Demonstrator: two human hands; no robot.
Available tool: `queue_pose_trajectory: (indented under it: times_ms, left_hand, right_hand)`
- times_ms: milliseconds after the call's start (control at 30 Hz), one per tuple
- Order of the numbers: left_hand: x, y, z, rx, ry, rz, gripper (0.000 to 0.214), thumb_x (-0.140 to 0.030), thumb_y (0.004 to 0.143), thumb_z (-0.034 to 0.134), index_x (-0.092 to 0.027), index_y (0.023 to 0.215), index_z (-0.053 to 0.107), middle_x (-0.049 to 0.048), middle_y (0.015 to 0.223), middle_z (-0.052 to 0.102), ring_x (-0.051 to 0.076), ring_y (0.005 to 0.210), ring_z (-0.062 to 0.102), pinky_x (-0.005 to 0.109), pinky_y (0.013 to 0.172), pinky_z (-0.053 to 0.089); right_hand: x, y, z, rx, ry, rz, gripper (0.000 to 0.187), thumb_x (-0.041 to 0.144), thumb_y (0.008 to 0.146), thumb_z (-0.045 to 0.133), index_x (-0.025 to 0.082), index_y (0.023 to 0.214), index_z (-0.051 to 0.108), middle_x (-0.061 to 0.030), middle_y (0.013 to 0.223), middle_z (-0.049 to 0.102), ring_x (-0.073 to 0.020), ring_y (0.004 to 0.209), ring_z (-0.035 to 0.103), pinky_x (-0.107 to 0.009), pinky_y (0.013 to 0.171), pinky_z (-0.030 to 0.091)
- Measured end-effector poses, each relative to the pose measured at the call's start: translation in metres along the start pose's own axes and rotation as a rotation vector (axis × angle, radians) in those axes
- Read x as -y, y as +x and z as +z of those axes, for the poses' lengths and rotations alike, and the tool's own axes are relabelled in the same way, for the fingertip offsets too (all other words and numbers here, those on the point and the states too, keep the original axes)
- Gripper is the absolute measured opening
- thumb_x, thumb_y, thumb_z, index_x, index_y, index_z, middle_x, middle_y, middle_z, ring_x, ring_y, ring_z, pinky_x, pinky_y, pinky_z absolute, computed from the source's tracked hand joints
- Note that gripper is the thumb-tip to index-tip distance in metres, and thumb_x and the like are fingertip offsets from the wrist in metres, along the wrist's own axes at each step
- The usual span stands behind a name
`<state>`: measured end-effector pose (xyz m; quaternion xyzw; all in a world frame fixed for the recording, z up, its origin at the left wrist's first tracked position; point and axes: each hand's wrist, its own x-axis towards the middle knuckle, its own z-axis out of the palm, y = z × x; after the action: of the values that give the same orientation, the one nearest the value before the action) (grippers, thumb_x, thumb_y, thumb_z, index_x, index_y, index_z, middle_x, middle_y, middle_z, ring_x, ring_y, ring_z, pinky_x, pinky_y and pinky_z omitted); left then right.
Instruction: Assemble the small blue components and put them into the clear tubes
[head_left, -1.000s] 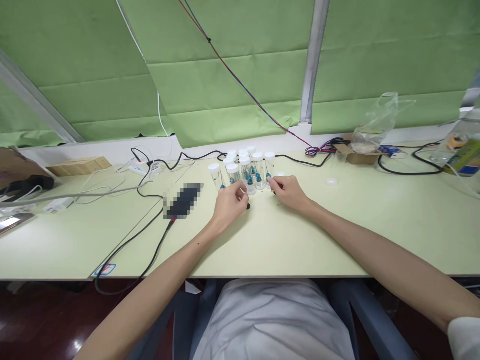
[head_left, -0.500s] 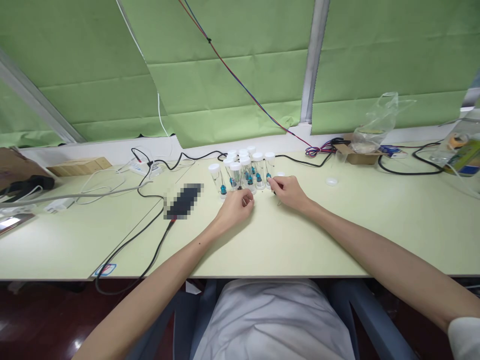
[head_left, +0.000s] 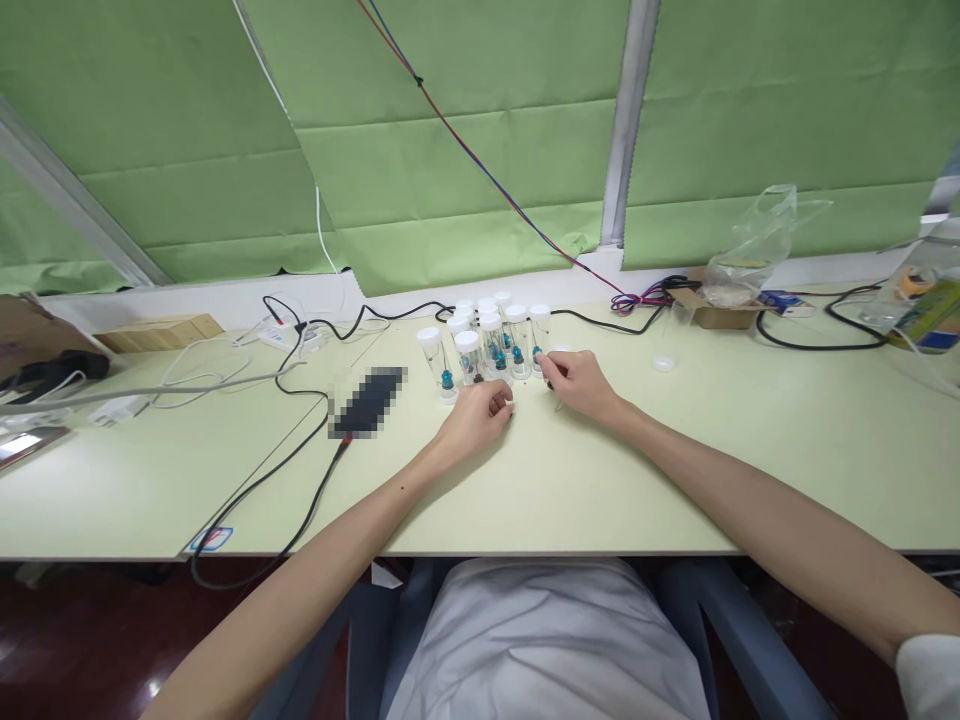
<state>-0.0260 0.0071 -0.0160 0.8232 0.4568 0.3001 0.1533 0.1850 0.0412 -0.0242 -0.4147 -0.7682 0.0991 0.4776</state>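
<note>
A cluster of several clear vials (head_left: 491,340) with white caps and blue parts inside stands at the middle of the pale green table (head_left: 675,450). My left hand (head_left: 480,418) rests on the table just in front of the cluster, fingers curled in a pinch on something small I cannot make out. My right hand (head_left: 581,383) lies to the right of the vials, fingers pinched close to the rightmost vial (head_left: 538,337), holding something thin and hard to name.
A dark phone (head_left: 369,400) on a black cable (head_left: 300,480) lies left of the vials. A loose white cap (head_left: 663,364) sits to the right. A cardboard box with a plastic bag (head_left: 739,270), more cables and a bottle (head_left: 919,290) line the back edge.
My left hand has slid a little to the right along the front of the vials and closed its fingers. The small dark piece seen by it earlier is hidden. My right hand has stayed put.
</note>
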Motion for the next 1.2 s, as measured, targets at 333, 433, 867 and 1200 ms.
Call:
queue_pose_trajectory:
  times_ms: [333,433,867,1200]
  left_hand:
    - [-0.004,0.0,0.0,0.024,-0.088,-0.036,0.012,-0.027,0.088,0.056,-0.019,0.092,0.064,0.0054,0.078,0.071,0.019,0.073,0.067,0.031,0.068,0.053]
    - [-0.005,0.0,0.0,0.014,-0.09,-0.049,0.014,-0.028,0.089,0.055,-0.018,0.093,0.063,0.0057,0.078,0.07,0.019,0.073,0.067,0.031,0.066,0.053]
    - [-0.001,0.0,-0.001,-0.024,-0.039,-0.114,0.021,-0.038,0.092,0.053,-0.019,0.092,0.063,0.0058,0.09,0.07,0.017,0.067,0.063,0.029,0.062,0.047]
    - [-0.001,-0.001,-0.001,-0.03,-0.053,-0.143,0.025,-0.041,0.092,0.054,-0.018,0.091,0.063,0.0072,0.094,0.071,0.017,0.066,0.063,0.029,0.06,0.046]
  right_hand:
    - [0.003,0.003,-0.006,-0.322,-0.098,-0.097,0.027,0.031,0.099,0.044,0.021,0.074,0.05,-0.0026,0.068,0.053,-0.0155,0.062,0.047,-0.031,0.063,0.038]
    - [-0.001,0.006,-0.009,-0.506,-0.138,-0.167,0.012,0.027,0.095,0.047,0.019,0.092,0.056,-0.008,0.087,0.057,-0.0202,0.079,0.054,-0.034,0.075,0.045]
    - [-0.023,0.017,-0.031,-0.689,-0.456,0.082,0.032,0.018,0.081,0.048,0.017,0.113,0.054,-0.0169,0.114,0.046,-0.0353,0.117,0.046,-0.057,0.098,0.034]
    - [-0.068,0.02,-0.066,-0.83,-0.641,0.318,0.043,0.015,0.074,0.049,0.017,0.116,0.05,-0.0199,0.123,0.041,-0.0394,0.123,0.04,-0.064,0.102,0.03]
